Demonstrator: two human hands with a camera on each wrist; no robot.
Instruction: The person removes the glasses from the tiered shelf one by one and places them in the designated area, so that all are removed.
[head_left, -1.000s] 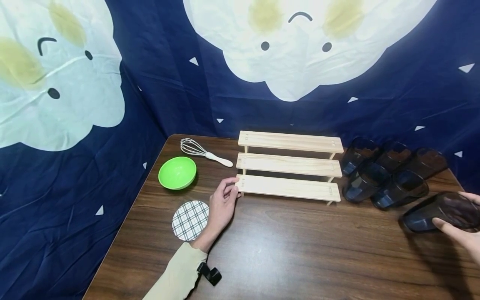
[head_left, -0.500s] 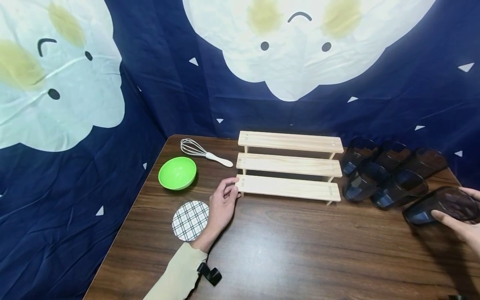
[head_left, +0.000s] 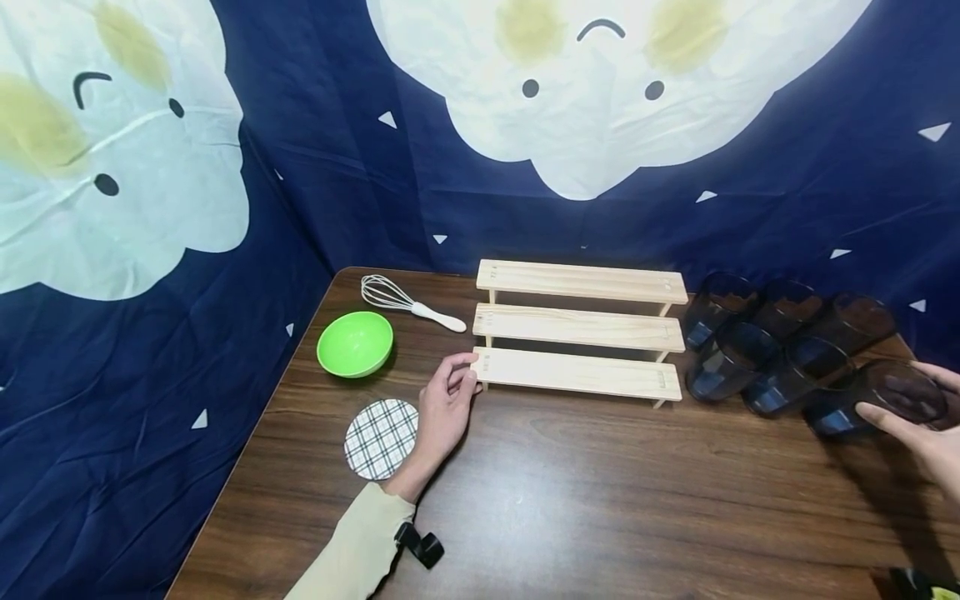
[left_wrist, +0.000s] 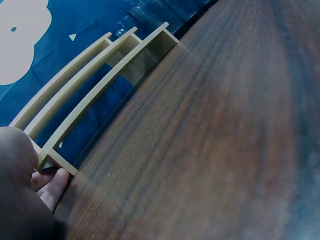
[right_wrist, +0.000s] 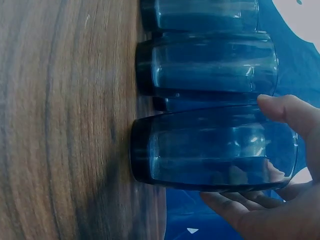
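Observation:
My left hand [head_left: 446,410] grips the left end of a pale wooden three-step rack [head_left: 577,372] by its front, lowest step. In the left wrist view its fingers [left_wrist: 56,189] curl at the end support of the rack [left_wrist: 100,87]. At the right of the table, my right hand [head_left: 926,442] holds a dark tinted drinking glass [head_left: 903,390] round its upper part. The right wrist view shows the glass [right_wrist: 210,150] between the thumb and the fingers, its base close to the tabletop. Right beside it stands a second glass [right_wrist: 210,65] of the same kind.
Several matching glasses [head_left: 731,360] stand in two rows right of the rack. On the left lie a green bowl [head_left: 354,343], a white whisk [head_left: 438,317] and a round checked coaster [head_left: 378,440]. A blue cloth with clouds [head_left: 337,150] hangs behind the brown table [head_left: 600,500].
My right hand has moved the glass back and slightly left, closer to the grouped glasses. The left hand stays on the rack, and the rack has not moved.

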